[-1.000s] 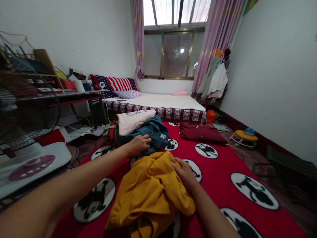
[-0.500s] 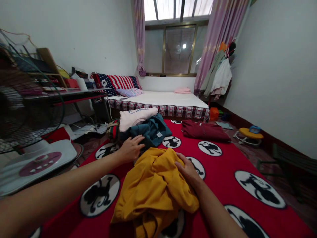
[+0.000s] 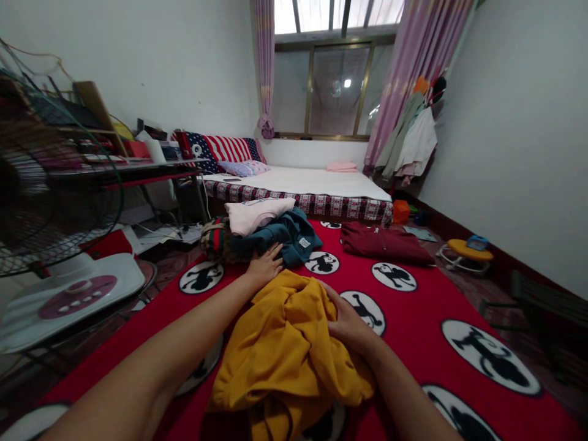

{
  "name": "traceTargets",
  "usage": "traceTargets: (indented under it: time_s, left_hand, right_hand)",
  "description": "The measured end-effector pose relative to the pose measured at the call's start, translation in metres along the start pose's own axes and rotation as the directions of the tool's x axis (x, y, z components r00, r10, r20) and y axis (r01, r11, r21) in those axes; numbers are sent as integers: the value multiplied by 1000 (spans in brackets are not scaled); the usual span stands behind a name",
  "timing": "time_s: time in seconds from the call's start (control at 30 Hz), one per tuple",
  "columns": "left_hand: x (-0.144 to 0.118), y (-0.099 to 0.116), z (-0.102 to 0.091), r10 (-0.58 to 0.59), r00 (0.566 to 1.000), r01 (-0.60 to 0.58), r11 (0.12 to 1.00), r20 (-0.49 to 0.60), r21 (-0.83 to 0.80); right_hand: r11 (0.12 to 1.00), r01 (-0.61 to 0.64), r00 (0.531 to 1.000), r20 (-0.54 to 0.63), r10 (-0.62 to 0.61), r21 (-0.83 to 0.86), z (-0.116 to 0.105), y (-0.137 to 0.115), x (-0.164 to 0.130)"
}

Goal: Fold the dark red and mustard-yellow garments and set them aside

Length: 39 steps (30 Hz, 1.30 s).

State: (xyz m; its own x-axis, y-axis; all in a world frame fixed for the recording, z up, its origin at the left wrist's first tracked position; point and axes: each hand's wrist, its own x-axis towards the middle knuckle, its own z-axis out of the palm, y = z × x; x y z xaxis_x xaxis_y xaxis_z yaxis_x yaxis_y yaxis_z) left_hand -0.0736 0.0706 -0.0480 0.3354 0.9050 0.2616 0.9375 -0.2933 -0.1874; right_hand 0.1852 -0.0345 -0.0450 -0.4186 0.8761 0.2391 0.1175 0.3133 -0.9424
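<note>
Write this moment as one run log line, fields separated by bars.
left hand: on yellow garment, far edge | right hand: gripping yellow garment | red blanket underneath

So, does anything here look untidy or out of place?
Yes. The yellow garment lies crumpled on the red rug under the right hand, and the teal garment by the left hand is heaped; the maroon one lies flat.

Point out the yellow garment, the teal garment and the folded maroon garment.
yellow garment (image 3: pixel 287 343): head view, middle of its crumpled cloth.
teal garment (image 3: pixel 294 236): head view, upper fold beside the label.
maroon garment (image 3: pixel 383 244): head view, middle of its flat top.
</note>
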Motion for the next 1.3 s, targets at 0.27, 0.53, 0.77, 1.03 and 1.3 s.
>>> traceTargets:
  time_s: [0.27,0.53,0.77,1.03,1.3]
  left_hand:
    - [4,-5,4,-10,998,8,1000,-62,-22]
    - [-4,3,-6,22,999,-22,1000,33,-7]
    - [-23,25,-56,22,958,-12,999,285,-37]
    - [-57,42,-84,14,971,49,966,239,-255]
    - [-95,45,-83,-97,992,109,411,75,-905]
  right_hand:
    - [1000,-3,1000,-10,3,-9,-1,1,-2]
    - [1000,25,1000,-16,-25,2,0,4,0]
    - [999,17,999,-50,-19,-50,-1,11,1]
    - [998,16,998,-66,-12,65,1,-3,1]
    - [950,99,899,-435,43,297,-22,-66,2]
